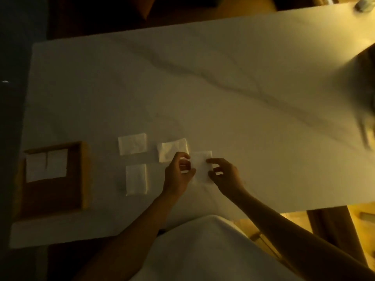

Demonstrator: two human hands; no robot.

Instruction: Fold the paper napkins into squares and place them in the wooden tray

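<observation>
Nearest the camera a white garment (203, 250) fills the bottom edge, and both bare forearms reach out from it over the table (223, 88).

The left grip (178, 173) is curled, its thumb and fingers pinching the left edge of the napkin being folded (202, 164). The right grip (224, 176) takes the opposite edge between forefinger and thumb, though the dim light blurs the exact contact. Holding both sides this way probably keeps the thin paper flat and square while a crease is set or checked. This napkin lies on the table right in front of the person, not yet in the tray.

Just left of it sit three more napkins: the near napkin (136, 179), the middle napkin (173, 149), which the left grip partly overlaps, and the far napkin (132, 144). They lie apart, likely so that each can be picked up singly.

Further left, near the table's edge, the wooden tray (86, 175) holds two folded squares (46, 164) side by side against its far wall, leaving the near half bare for more.

At the far right corner lies a blurred object (363, 5) that cannot be identified.
</observation>
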